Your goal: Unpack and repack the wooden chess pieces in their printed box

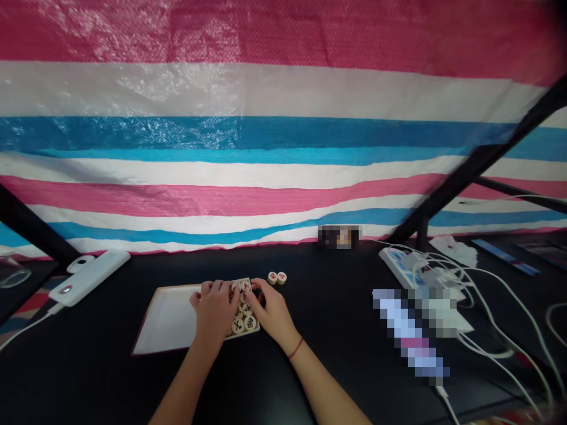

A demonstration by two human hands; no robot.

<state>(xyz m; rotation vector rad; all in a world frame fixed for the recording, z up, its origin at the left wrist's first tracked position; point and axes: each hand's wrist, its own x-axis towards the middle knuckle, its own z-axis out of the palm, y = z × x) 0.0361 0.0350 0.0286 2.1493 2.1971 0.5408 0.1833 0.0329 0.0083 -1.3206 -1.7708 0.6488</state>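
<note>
A flat open box (170, 319) with a pale inside lies on the black table. Several round wooden chess pieces (244, 319) with red or black characters sit packed in its right end. My left hand (215, 310) rests on the pieces, fingers curled down over them. My right hand (271, 310) is at the box's right edge, its fingers bent and touching the top pieces. I cannot make out whether either hand pinches a piece. Two more pieces (277, 277) lie on the table just beyond my right hand.
A white power bank (91, 276) with a cable lies at the left. A white power strip (405, 262) with plugs and tangled white cables sits at the right, beside a blurred-out flat object (410, 333). A striped tarp (266, 147) hangs behind the table.
</note>
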